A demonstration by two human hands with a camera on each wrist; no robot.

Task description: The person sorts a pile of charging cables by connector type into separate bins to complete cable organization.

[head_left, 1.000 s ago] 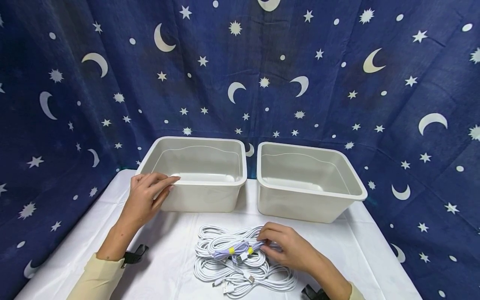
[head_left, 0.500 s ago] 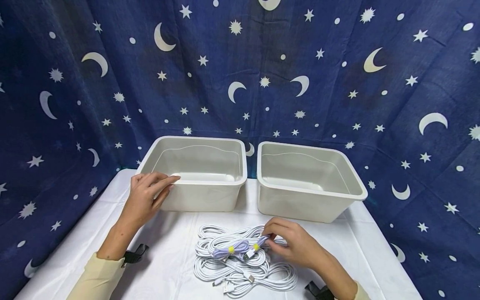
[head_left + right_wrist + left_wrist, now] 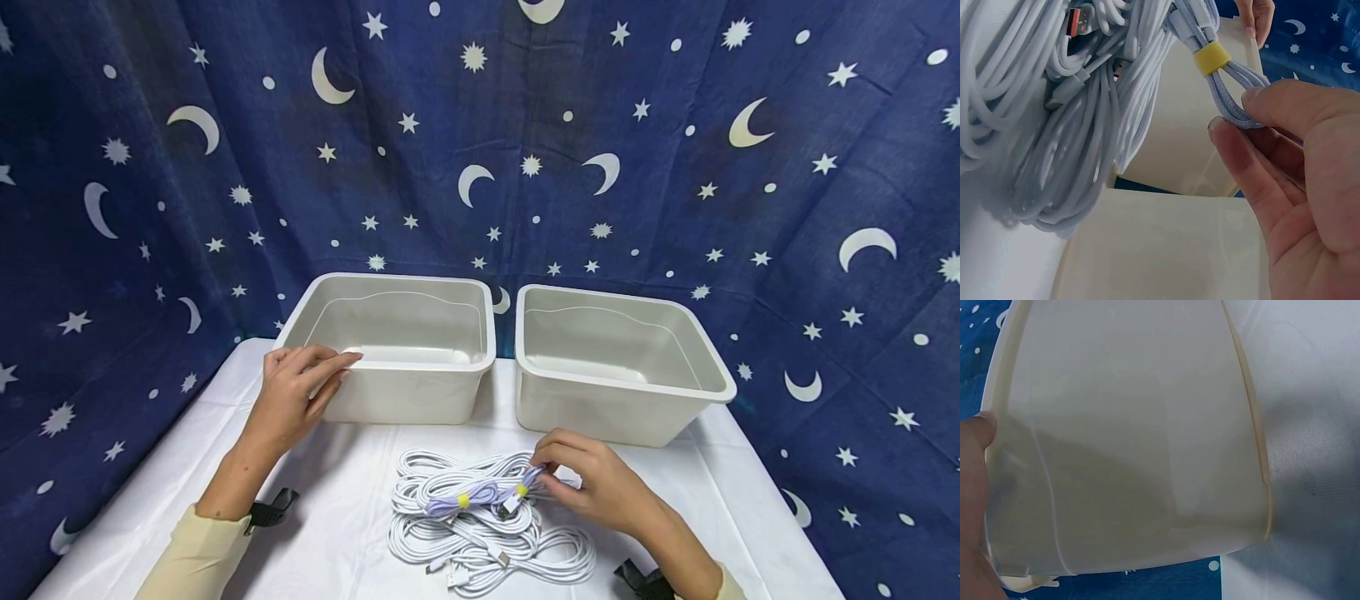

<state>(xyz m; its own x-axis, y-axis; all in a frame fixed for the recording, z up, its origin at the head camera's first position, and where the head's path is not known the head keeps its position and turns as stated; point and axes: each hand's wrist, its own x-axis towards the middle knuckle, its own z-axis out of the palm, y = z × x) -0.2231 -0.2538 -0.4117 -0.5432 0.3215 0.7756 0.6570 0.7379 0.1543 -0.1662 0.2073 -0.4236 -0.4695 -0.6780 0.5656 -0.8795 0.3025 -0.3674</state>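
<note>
My left hand holds the near rim of the left light-grey plastic bin, fingers over the rim and thumb on the outside. In the left wrist view that hand shows at the left edge, beside the bin's wall. My right hand pinches one looped end of a lavender cable between thumb and fingers. A yellow strap wraps this cable near its white plugs. Below it lies a heap of coiled white cables, with lavender coil and another yellow strap on top.
A second light-grey bin stands to the right, a narrow gap from the left one. Both bins sit at the back of a white-covered table. A blue curtain with moons and stars hangs behind and at the sides.
My right hand has moved slightly right and up, drawing the lavender cable's end and its yellow strap the same way. My left hand stays on the bin rim.
</note>
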